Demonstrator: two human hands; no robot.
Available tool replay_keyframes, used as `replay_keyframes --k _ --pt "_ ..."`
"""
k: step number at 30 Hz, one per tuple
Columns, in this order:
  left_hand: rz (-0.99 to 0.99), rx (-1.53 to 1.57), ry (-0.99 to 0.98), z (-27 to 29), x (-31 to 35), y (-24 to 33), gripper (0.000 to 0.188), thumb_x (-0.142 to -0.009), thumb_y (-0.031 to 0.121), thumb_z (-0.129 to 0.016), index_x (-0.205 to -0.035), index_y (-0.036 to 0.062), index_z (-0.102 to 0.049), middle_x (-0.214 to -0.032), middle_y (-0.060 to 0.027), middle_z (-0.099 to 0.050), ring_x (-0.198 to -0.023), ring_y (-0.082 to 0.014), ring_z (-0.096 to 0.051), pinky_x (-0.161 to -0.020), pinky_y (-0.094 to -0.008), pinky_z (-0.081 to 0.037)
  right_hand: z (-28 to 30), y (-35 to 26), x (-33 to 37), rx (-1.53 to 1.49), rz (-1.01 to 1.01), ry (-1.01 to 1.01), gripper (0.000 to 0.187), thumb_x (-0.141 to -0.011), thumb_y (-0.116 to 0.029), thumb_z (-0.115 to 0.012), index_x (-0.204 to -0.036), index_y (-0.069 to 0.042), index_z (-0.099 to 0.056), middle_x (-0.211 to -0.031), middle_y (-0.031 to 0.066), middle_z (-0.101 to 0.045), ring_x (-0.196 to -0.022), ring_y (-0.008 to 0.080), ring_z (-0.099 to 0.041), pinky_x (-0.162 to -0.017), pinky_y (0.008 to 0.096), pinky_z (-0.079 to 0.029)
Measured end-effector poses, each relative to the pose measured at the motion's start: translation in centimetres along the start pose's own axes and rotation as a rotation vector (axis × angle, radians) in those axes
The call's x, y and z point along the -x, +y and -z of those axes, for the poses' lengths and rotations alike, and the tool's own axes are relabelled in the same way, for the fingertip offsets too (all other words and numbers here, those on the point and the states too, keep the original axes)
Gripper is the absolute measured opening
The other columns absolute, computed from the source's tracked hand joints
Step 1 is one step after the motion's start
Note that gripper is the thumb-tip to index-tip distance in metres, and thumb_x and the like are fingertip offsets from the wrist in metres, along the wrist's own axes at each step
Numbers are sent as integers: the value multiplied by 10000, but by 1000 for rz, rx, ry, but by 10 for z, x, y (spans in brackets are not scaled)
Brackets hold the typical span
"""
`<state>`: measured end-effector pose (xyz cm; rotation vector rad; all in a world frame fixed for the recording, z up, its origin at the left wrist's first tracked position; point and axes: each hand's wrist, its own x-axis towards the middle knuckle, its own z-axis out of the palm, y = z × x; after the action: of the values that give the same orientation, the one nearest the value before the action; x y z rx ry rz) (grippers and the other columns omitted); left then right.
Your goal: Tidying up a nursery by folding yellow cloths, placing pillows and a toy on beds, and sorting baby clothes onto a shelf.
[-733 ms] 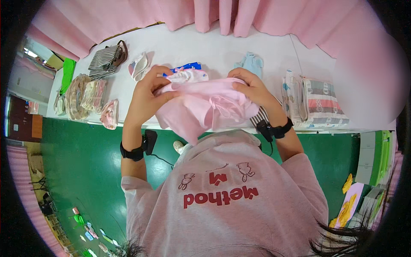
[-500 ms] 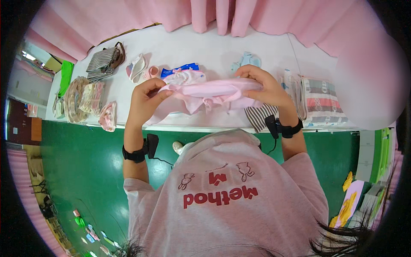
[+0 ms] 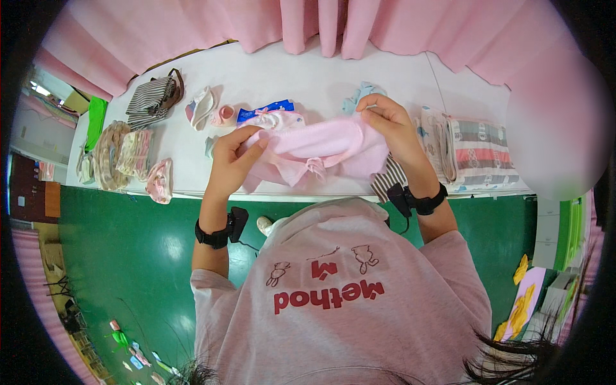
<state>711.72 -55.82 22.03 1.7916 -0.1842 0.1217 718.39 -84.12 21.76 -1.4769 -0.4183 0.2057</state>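
A pale pink garment [image 3: 308, 142] with a small bow at its front is stretched between my two hands above the near part of the white table [image 3: 308, 72]. My left hand [image 3: 232, 160] pinches its left end between thumb and fingers. At the upper right corner, my right hand [image 3: 390, 127] grips the cloth the same way. Just behind the garment lie a white printed cloth piece with pink trim [image 3: 277, 120] and a blue patterned item [image 3: 282, 106]. Beyond my right hand is a crumpled light blue cloth [image 3: 360, 94]. A black-and-white striped cloth [image 3: 386, 182] shows partly beneath my right forearm.
Folded striped blankets [image 3: 480, 151] are stacked at the right. On the left sit a striped bag [image 3: 151, 101], folded cloths [image 3: 133, 153], a small floral cloth item [image 3: 160, 181] and a green cloth [image 3: 96, 122]. Pink curtains [image 3: 218, 25] hang along the far edge.
The pink garment has tilted and opened out, showing more of its face and bow. My left hand has moved right and slightly nearer; both hands keep their hold.
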Motion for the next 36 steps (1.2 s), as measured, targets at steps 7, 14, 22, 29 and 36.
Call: replay_keyframes --k 7,14,22,29,36 --pt "-49 314 -144 12 -3 -6 225 -749 112 -440 -842 -31 -588 -777 -23 -566 -772 -93 -484 -719 -215 -364 7 -14 5 215 -71 -71 117 -809 -45 -557 -921 -14 -566 -783 -7 -564 -710 45 -477 -623 189 -371" --pt "99 102 -208 0 2 13 78 -749 48 -616 -776 22 -548 -715 29 -498 -686 -45 -415 -590 -191 -323 12 -9 7 357 89 -103 73 -773 -55 -608 -811 -9 -567 -733 -7 -527 -706 65 -467 -644 206 -379" --pt "-89 -84 -283 -7 0 14 143 -734 12 -627 -762 30 -488 -734 34 -408 -655 -40 -339 -565 -186 -306 -8 -13 11 302 153 -47 87 -823 -67 -549 -787 -7 -498 -681 -15 -464 -644 59 -405 -591 207 -340" --pt "4 193 -290 -4 7 27 143 -739 -1 -559 -880 -24 -552 -834 2 -517 -744 -56 -425 -633 -190 -335 4 -34 15 421 267 -160 80 -763 -41 -587 -829 3 -573 -765 55 -568 -728 119 -523 -689 240 -406" --pt "-16 -41 -140 -8 11 27 194 -708 -41 -546 -884 -2 -617 -698 -10 -580 -587 -97 -506 -536 -223 -372 0 -37 20 466 293 -31 103 -712 -59 -618 -779 13 -589 -720 89 -574 -670 185 -546 -639 275 -425"
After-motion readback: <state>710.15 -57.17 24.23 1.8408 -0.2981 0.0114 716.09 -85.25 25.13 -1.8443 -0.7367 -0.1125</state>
